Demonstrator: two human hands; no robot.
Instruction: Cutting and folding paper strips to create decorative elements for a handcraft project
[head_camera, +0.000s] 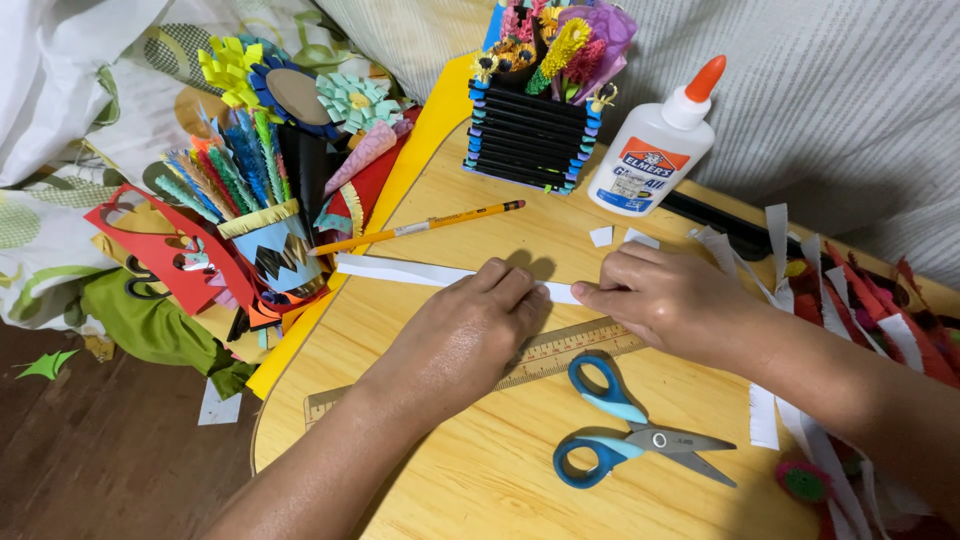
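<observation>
Leftward first: a paper-craft cup of coloured quilled stems stands at the worktop's edge, beside red and yellow card sheets, clear of the working area. Yellow pencil lies just behind the long white paper strip, within reach. Left hand rests knuckles-up on the strip, fingers curled down, pressing it flat so it does not shift. Right hand pinches the strip's near end between thumb and forefinger, likely to crease or fold it. Wooden ruler lies partly under the left wrist, parallel to the strip. Blue-handled scissors lie slightly parted nearer the person. Behind: black stacked-stick holder of paper flowers, white glue bottle upright, capped. Far right, fringed paper scraps pile loosely.
</observation>
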